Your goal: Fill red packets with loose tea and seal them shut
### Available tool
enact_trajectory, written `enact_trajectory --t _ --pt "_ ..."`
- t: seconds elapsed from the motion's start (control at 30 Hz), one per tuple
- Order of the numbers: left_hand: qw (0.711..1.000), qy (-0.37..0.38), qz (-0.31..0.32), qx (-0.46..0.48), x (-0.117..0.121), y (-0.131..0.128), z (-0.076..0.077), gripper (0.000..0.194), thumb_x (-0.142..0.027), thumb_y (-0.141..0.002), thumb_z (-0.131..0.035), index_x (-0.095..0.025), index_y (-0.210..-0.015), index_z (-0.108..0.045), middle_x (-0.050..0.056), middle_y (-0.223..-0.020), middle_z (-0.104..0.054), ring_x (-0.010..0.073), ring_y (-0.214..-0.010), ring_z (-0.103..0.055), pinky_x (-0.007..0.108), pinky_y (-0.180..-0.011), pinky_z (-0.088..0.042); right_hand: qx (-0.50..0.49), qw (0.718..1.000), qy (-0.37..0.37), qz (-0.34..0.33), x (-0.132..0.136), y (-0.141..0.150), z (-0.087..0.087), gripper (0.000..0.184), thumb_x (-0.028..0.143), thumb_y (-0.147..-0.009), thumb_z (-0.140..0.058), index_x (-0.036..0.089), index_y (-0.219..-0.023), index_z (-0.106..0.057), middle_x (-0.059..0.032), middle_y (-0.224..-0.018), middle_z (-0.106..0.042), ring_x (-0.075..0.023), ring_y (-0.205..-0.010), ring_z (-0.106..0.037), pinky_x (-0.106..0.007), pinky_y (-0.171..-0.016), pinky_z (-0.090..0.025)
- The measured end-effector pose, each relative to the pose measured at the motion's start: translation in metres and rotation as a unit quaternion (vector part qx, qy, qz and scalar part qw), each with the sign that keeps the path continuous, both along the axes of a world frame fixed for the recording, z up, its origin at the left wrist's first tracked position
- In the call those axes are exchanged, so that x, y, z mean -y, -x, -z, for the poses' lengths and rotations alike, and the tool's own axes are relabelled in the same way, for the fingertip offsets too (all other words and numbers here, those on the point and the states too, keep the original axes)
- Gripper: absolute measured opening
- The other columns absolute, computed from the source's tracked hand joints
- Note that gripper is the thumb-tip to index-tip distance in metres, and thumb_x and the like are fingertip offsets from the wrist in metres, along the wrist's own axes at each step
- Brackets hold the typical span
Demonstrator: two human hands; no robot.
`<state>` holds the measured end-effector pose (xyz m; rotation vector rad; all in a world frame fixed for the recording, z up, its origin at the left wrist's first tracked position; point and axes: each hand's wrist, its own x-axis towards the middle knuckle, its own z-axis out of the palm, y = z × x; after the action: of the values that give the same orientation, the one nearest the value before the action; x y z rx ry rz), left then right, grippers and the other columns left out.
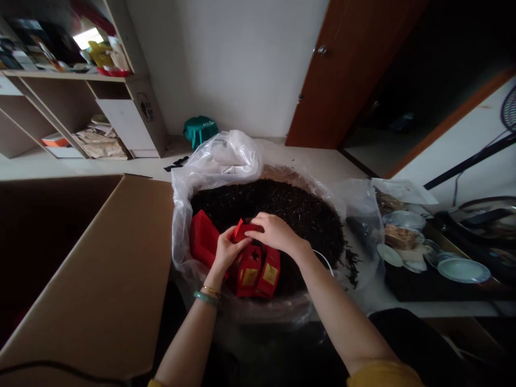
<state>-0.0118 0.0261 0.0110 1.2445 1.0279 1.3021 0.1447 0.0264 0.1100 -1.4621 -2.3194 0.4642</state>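
Both my hands hold a small red packet (249, 230) above a plastic-lined heap of dark dried leaves (298, 207) that look like loose tea. My left hand (229, 248) grips its left side, thumb toward the middle. My right hand (276, 232) pinches the packet's right part from above. Just below my hands, two red packets with gold labels (250, 275) lie side by side on the leaves. A larger red bag or box (202, 236) leans at the left inside the clear plastic liner (182, 215). Part of a white rim (324, 260) shows beside my right forearm.
An open cardboard box (133, 258) stands at the left. To the right, a dark tray holds a glass lidded bowl (403, 231) and small dishes (463, 267). Behind are a shelf unit (141, 113), a green covered bin (200, 130) and a brown door (322, 97); a fan (510, 110) is at the far right.
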Motion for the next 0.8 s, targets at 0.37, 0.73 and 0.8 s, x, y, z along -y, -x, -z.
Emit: enact_trajectory --t 0.37,0.73,0.8 --pt "0.999 -0.025 -0.026 -0.003 0.003 0.001 -0.005 0.033 -0.034 -0.059 -0.08 -0.013 -0.083 -0.07 0.002 -0.074 -0.07 0.0137 -0.065 -0.061 0.022 -0.061 -0.049 0.031 0.999 0.002 -0.015 0.004 -0.004 -0.015 0.013 0.032 -0.083 -0.065 0.02 -0.085 -0.07 -0.0017 -0.081 -0.062 -0.013 -0.07 -0.058 -0.023 -0.064 -0.039" --pt "0.999 -0.031 -0.038 -0.017 0.004 0.001 -0.009 0.033 -0.036 -0.062 -0.078 -0.014 -0.084 -0.07 0.002 -0.075 -0.07 0.014 -0.065 -0.061 0.022 -0.06 -0.049 -0.032 0.998 -0.037 -0.033 0.004 -0.008 -0.008 0.011 0.028 -0.082 -0.066 0.02 -0.089 -0.068 -0.0019 -0.088 -0.061 -0.0125 -0.075 -0.058 -0.023 -0.068 -0.041" --pt "0.998 -0.042 -0.045 -0.028 0.005 0.001 -0.009 0.032 -0.036 -0.062 -0.078 -0.014 -0.083 -0.07 0.002 -0.075 -0.071 0.0146 -0.065 -0.062 0.023 -0.061 -0.05 -0.035 0.998 -0.016 -0.058 0.003 -0.007 -0.006 0.01 0.027 -0.085 -0.063 0.019 -0.082 -0.068 -0.0015 -0.085 -0.06 -0.0118 -0.073 -0.058 -0.023 -0.068 -0.042"
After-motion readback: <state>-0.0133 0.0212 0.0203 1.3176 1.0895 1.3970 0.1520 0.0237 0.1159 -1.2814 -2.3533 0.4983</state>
